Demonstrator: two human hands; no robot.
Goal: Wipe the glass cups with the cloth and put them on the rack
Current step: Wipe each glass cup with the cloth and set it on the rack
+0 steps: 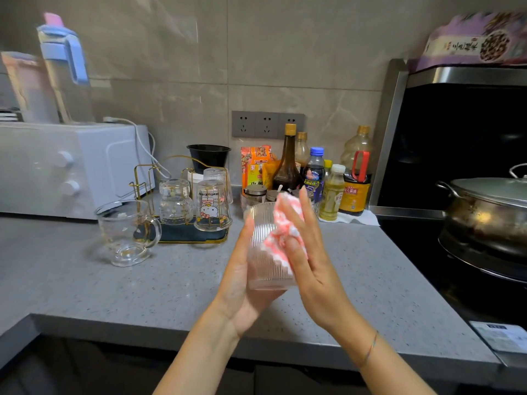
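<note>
Above the bench (171, 286) near its front edge, the left hand (242, 283) grips the ribbed glass cup (263, 270); the right hand (312, 252) pinches the cloth (281, 223) against its right side.

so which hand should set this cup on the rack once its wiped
Left, probably. The left hand grips the ribbed cup and the rack stands to its left; the right hand holds the cloth.
</note>
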